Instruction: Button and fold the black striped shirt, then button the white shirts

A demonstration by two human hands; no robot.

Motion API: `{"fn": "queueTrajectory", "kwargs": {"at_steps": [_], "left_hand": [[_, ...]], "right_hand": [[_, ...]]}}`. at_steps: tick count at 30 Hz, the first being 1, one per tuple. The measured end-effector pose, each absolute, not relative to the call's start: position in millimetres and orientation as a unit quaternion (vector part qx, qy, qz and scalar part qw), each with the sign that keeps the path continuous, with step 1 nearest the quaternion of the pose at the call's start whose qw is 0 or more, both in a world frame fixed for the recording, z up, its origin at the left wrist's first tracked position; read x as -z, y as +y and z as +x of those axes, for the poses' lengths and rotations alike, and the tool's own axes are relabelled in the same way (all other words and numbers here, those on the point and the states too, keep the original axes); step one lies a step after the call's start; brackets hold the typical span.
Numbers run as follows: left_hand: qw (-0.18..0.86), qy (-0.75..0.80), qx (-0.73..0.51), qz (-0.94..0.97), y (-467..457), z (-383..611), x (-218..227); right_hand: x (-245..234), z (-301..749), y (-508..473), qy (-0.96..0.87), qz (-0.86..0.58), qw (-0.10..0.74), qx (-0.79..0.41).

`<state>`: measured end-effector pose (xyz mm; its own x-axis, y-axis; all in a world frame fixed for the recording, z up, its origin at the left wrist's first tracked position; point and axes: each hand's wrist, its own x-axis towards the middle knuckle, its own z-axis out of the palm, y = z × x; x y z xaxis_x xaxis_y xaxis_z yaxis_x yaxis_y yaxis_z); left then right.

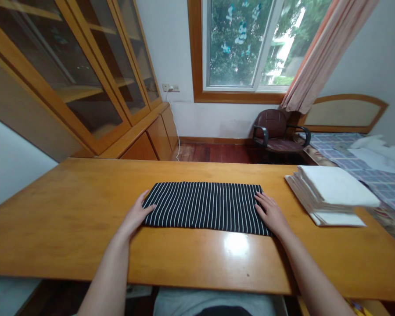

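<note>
A black cloth with thin white stripes (204, 205) lies folded into a long band across the middle of the wooden table (69, 219). My left hand (136, 215) rests flat at the cloth's left end, fingers stretched out and touching its edge. My right hand (271, 213) lies flat on the cloth's right end, fingers spread. Neither hand grips anything.
A stack of folded white cloths (332, 193) sits on the table's right side. A dark armchair (276, 131) stands beyond the table under the window. A glass-door wooden cabinet (85, 79) fills the left wall. A bed with checked bedding (375, 171) is at right.
</note>
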<state>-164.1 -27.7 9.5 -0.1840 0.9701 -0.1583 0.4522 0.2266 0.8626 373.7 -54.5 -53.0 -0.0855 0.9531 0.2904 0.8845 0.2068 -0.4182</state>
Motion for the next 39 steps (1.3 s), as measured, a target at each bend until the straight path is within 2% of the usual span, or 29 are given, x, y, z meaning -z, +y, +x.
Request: {"fn": "queueTrajectory", "kwargs": {"at_steps": [9,16,20,24,30,35,39], "left_hand": [[0.181,0.719,-0.264,0.617,-12.4,-155.6,-57.9],[0.044,0.651,-0.192,0.733,-5.4,-102.7,-110.9],[-0.016,0.566,-0.183,0.804,-14.9,-55.0,-126.6],[-0.002,0.48,-0.188,0.857,-34.2,-10.2,-117.8],[0.104,0.335,-0.222,0.91,-69.0,21.6,-77.6],[0.1,0.352,-0.241,0.899,-78.3,-1.1,-50.9],[0.061,0.395,-0.2,0.894,-77.7,-26.9,-28.8]], "right_hand": [[52.1,357.9,-57.9,-0.757,-0.608,0.234,-0.057],[51.5,355.7,-57.6,-0.759,-0.605,0.233,-0.048],[50.7,354.8,-58.2,-0.758,-0.605,0.239,-0.043],[50.3,352.4,-58.1,-0.756,-0.609,0.238,-0.033],[38.2,336.4,-54.2,-0.766,-0.584,0.265,-0.03],[16.9,312.8,-51.8,-0.767,-0.567,0.292,-0.066],[4.5,287.6,-51.0,-0.744,-0.586,0.284,-0.15]]}}
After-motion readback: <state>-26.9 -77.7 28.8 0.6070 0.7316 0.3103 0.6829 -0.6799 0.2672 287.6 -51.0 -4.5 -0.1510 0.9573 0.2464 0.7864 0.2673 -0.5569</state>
